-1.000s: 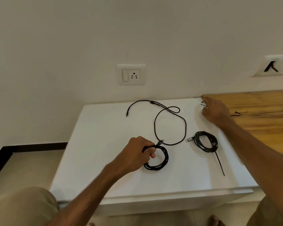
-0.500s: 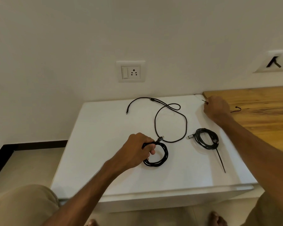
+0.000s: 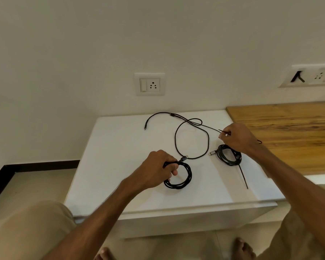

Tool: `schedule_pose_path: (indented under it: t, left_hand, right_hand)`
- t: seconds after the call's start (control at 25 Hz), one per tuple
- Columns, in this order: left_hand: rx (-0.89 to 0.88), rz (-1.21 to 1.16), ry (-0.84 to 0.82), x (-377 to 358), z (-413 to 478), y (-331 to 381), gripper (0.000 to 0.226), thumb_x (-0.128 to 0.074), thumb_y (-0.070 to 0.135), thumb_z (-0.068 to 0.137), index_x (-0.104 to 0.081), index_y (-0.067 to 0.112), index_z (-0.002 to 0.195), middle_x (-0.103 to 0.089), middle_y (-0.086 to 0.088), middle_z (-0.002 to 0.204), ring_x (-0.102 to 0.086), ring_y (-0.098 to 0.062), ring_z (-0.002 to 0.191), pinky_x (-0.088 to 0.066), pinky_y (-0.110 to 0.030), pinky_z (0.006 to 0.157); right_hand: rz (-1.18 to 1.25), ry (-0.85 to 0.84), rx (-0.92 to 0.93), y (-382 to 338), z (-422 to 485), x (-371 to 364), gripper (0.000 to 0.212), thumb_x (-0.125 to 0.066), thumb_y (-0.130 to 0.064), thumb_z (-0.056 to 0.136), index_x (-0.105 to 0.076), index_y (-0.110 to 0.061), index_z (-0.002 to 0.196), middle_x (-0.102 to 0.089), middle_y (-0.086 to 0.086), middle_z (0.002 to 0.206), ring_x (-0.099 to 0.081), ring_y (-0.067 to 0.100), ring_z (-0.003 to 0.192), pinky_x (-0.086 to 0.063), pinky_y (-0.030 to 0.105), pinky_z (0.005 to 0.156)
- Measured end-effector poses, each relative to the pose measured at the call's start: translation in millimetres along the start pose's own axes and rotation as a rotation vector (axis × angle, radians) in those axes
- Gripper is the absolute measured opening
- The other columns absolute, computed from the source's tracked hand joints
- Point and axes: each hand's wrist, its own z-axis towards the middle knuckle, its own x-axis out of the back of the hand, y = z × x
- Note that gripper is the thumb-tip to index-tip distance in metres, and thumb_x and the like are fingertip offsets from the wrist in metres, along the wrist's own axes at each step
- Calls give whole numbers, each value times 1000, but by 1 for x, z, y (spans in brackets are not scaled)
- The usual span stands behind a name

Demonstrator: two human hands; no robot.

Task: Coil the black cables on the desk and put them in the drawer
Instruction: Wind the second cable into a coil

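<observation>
On the white desk point(image 3: 120, 166), my left hand point(image 3: 158, 168) grips a coiled black cable point(image 3: 184, 180) at its upper left edge. From that coil a loose length of the same cable point(image 3: 176, 132) loops back toward the wall. My right hand point(image 3: 236, 136) pinches a thin black wire point(image 3: 212, 127) that stretches left over the loose loop. A second coiled black cable point(image 3: 226, 156) with a silver plug lies just below my right hand. A thin black tie point(image 3: 243, 177) trails from it toward the front edge.
A wooden desktop point(image 3: 289, 132) adjoins the white desk on the right. A wall socket point(image 3: 150, 84) sits above the desk, and another switch panel point(image 3: 311, 76) is at the far right. My knees and bare feet are below the desk's front edge.
My right hand has pulled the thin wire from the back corner by the wooden top leftward and toward me. The left hand keeps its grip on the coil.
</observation>
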Motion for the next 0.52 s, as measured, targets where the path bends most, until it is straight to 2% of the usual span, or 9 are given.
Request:
schedule_pose_path:
  t: [0.08,0.2,0.28,0.36,0.44,0.52]
  left_hand:
    - [-9,6,-4,-1,-1,1,25,-55,14,100,-67,23,80,-72,9,76,-64,0,56,-53,-13,62]
    - [1,-28,6,-2,-1,2,27,-56,12,100,-68,22,79,-71,10,72,-65,-2,56,-53,-12,61]
    - [34,-82,26,-2,1,0,24,-57,11,100,-71,18,82,-71,9,72,-66,-4,56,-55,-15,62]
    - [70,-146,51,-2,5,-3,22,-57,10,100,-74,10,86,-73,5,75,-67,-7,58,-58,-22,64]
    - [95,-193,88,-2,9,-6,22,-57,10,100,-76,5,90,-74,2,77,-67,-8,59,-62,-27,67]
    - [109,-218,131,0,10,-7,21,-58,11,101,-76,6,91,-74,2,76,-67,-8,59,-63,-29,69]
  right_hand:
    - [-37,54,-59,11,1,-1,31,-66,-15,92,-67,-12,62,-56,-1,52,-51,14,48,-40,24,50]
    - [-29,72,-92,21,2,-3,13,-72,-22,89,-79,-11,89,-69,2,76,-65,19,72,-52,30,64]
    - [-35,55,-61,14,0,0,17,-72,-28,90,-77,-13,87,-68,3,80,-64,21,76,-48,30,66]
    - [-21,34,-5,-5,-6,9,35,-59,-32,97,-73,-6,77,-72,13,76,-66,30,69,-46,34,61]
    - [166,19,6,-34,-20,25,41,-46,-24,100,-77,-5,82,-71,19,73,-65,30,65,-45,34,60]
    - [497,-111,-61,-66,-45,37,39,-43,-14,98,-79,-6,85,-60,7,65,-50,15,55,-38,30,55]
